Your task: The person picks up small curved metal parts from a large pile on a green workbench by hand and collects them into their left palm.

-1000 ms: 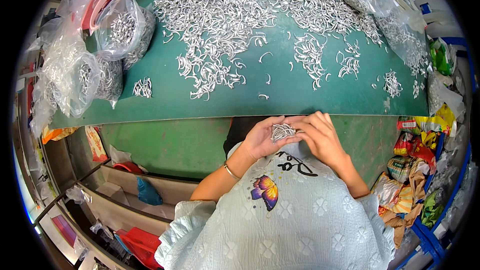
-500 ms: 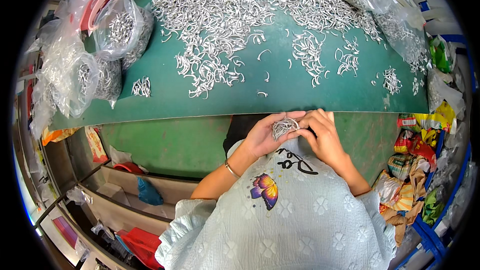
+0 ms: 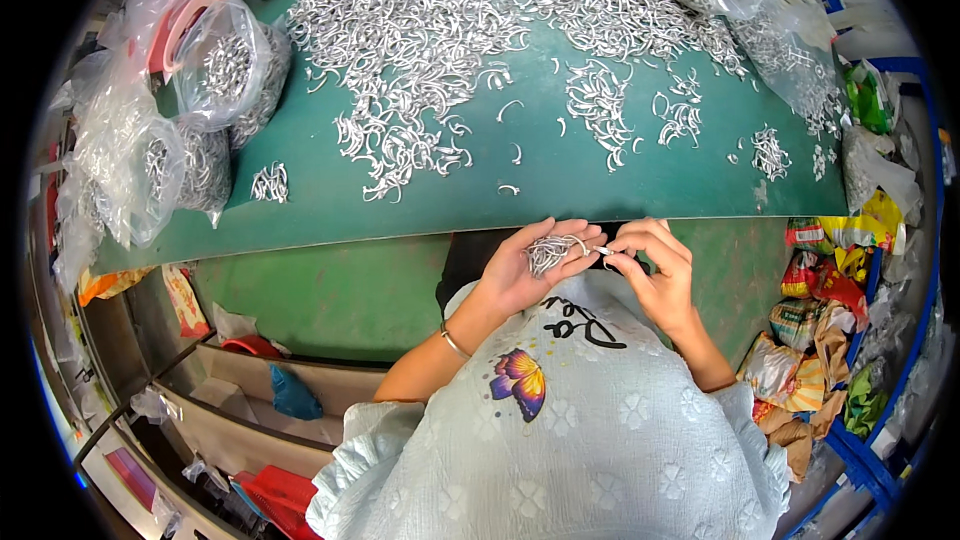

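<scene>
Silvery metal hooks lie bunched in the cupped, half-open left hand, just below the green table edge. Right hand — at its 3 o'clock, touching — pinches one hook between fingertips. At 12 o'clock spreads a loose hook pile; filled plastic bags sit at 10 o'clock.

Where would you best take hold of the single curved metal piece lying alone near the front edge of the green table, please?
Probably at the middle of the curved metal piece, pinching across its thin arc from above. It lies flat on the green table, apart from the big heap, so fingers have room on both sides.
</scene>
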A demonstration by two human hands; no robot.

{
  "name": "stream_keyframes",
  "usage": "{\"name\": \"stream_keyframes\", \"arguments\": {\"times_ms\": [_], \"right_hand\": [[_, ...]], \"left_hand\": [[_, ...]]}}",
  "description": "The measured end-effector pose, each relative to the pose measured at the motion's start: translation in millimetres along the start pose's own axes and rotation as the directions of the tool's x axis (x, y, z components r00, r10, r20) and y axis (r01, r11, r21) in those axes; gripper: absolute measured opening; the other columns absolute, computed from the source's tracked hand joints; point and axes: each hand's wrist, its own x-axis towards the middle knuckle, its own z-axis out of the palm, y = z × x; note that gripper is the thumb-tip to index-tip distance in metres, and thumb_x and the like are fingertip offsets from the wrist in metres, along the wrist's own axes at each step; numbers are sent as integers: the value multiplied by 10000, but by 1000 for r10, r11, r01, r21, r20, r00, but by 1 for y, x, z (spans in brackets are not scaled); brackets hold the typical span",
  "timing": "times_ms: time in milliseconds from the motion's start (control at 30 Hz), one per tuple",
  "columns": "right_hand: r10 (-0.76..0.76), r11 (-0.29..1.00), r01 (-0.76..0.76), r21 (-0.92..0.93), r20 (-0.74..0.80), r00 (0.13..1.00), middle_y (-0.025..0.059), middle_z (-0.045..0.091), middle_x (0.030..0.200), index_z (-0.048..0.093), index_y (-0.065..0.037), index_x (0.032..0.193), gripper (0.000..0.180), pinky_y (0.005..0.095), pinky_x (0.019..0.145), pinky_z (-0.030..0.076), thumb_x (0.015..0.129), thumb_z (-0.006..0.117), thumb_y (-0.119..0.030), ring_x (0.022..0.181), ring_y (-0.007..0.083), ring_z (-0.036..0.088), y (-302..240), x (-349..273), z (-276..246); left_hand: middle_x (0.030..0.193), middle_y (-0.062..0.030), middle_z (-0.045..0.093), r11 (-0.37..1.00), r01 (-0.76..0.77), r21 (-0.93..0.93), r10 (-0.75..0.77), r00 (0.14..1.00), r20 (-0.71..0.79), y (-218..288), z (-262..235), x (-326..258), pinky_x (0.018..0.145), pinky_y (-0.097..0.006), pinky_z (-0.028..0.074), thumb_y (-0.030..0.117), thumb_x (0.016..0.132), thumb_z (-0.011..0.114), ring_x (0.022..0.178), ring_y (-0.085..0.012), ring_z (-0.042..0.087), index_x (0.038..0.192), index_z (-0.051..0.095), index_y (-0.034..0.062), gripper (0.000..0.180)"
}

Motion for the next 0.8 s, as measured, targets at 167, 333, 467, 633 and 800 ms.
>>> {"name": "stream_keyframes", "arguments": {"times_ms": [167,333,467,633,800], "right_hand": [[282,912,-255,322,-39,959,75,616,829,655,-19,835,118,292,688,397,738,722,-33,659,181,513,4,-4,15],[-129,987,128,-97,-4,992,30,631,831,666,-78,817,121,332,738,360,716,732,-79,789,212,540,11,0,21],[6,999,-2,35,-135,991,31,635,803,658,-62,788,70,318,751,379,745,712,-50,757,204,541,19,1,11],[68,965,-228,-130,-715,696,6,596,801,655,-7,856,50,244,685,413,828,668,-46,717,104,495,84,21,-63],[5,872,-367,-324,-744,669,10,594,750,676,-44,854,91,268,683,382,784,722,-80,651,122,464,128,17,-108]], "left_hand": [[1108,-177,617,912,36,410,-23,999,-37,-2,4,2,936,-390,513,247,972,491,1029,-269,620,1139,552,-91,382],[1026,-151,636,916,24,399,42,987,-158,-3,-1,5,856,-352,540,235,975,494,919,-208,641,1116,565,-65,339],[1083,-168,629,863,78,498,-25,993,-112,-2,6,6,896,-351,524,229,972,495,974,-225,635,1168,546,-71,362],[1113,-177,617,838,111,534,-50,991,-128,2,3,7,940,-364,506,236,971,491,1009,-235,624,1233,516,-87,417],[1119,-180,610,841,115,529,-49,989,-137,2,2,6,956,-369,500,237,972,484,1032,-238,612,1225,516,-93,418]]}}
